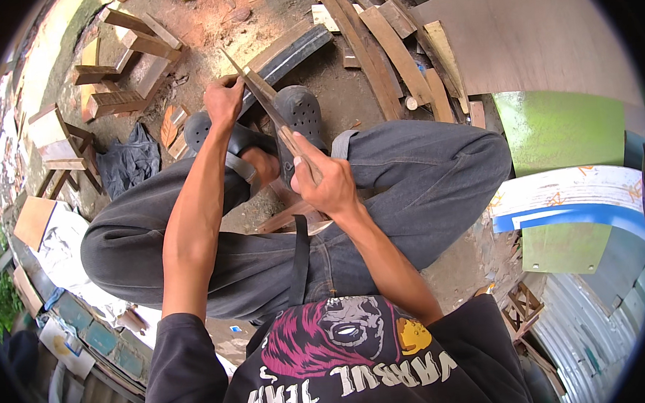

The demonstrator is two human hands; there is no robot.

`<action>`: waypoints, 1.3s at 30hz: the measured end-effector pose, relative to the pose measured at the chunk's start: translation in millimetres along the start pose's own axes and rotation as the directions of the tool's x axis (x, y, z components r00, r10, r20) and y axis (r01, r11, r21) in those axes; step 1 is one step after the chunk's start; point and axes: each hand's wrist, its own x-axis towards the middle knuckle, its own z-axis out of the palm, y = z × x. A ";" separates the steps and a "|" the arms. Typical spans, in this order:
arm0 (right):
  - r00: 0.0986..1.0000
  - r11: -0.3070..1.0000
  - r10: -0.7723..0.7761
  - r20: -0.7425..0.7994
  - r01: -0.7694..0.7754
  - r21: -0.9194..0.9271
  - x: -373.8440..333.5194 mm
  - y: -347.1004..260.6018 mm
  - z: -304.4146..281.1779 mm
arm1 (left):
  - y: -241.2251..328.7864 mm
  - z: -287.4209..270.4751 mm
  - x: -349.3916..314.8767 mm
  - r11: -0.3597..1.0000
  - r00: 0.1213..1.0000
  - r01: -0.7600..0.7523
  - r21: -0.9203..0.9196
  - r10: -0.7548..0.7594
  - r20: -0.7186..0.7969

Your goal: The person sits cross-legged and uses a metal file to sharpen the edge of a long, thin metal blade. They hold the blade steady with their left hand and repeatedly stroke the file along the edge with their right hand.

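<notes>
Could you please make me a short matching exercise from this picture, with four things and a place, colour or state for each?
Things:
1. Right hand
2. Crumpled black sheet
3. Orange-marked panel
4. Left hand

Places, colours or states:
A. White and blue
B. Beside the far end of the long-bladed tool
C. To the left of both clogs
D. Gripping the near end of the long-bladed tool

Right pairs: 1-D, 2-C, 3-A, 4-B
</notes>
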 end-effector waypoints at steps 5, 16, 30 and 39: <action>0.999 0.999 -0.035 -0.010 0.035 0.015 -0.1 0.8 -0.2 | -5.2 1.0 4.8 1.000 1.000 0.004 -0.012 -0.003 0.014; 1.000 0.999 -0.005 -0.023 0.006 0.048 13.6 0.0 15.2 | -8.8 -0.8 -1.4 0.998 1.000 -0.012 -0.059 0.012 -0.005; 1.000 1.000 0.001 -0.010 -0.001 0.000 32.7 -5.0 31.8 | -4.2 -0.7 -2.7 0.990 1.000 -0.012 -0.144 0.011 -0.007; 0.993 0.995 -0.093 -0.070 0.090 -0.042 40.0 1.0 42.9 | -2.6 -0.2 -5.4 0.989 0.999 -0.012 -0.146 0.018 0.038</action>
